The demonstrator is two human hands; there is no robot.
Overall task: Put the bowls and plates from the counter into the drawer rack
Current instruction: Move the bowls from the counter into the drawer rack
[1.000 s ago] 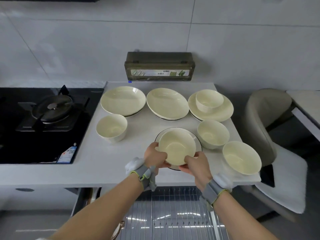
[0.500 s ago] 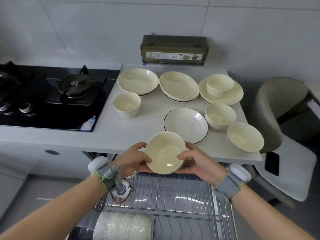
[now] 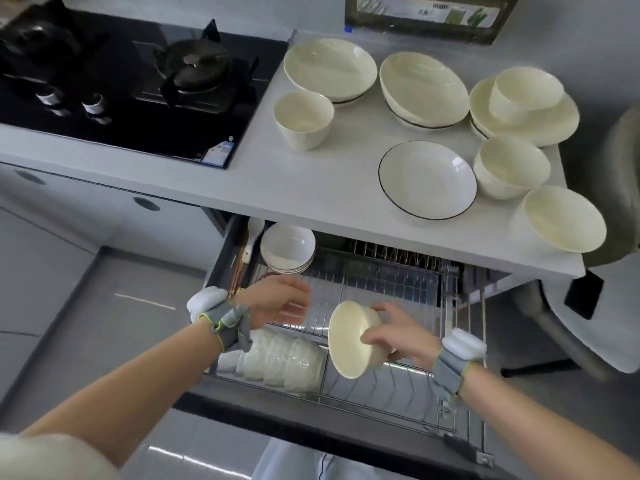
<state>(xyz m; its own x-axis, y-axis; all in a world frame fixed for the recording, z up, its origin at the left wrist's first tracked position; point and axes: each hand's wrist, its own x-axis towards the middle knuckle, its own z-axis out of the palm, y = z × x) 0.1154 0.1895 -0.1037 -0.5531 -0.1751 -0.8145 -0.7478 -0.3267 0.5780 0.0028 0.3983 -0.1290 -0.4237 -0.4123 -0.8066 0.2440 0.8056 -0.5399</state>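
My right hand (image 3: 398,336) grips a cream bowl (image 3: 349,337) tipped on its side, low over the wire drawer rack (image 3: 391,289). To its left, my left hand (image 3: 277,303) hovers over the rack with relaxed fingers, holding nothing. A row of cream bowls (image 3: 277,362) lies on its side at the rack's front left. On the counter (image 3: 311,188) stand a black-rimmed white plate (image 3: 427,180), several cream bowls and several cream plates.
A stack of white bowls (image 3: 287,249) and a spoon sit at the rack's back left. A black gas hob (image 3: 121,74) lies left of the counter. A chair (image 3: 588,299) stands on the right, and a dark box (image 3: 429,15) against the wall.
The bowl came down from counter height into the drawer and tipped on its side. My left hand let go of it; only my right hand holds it now.
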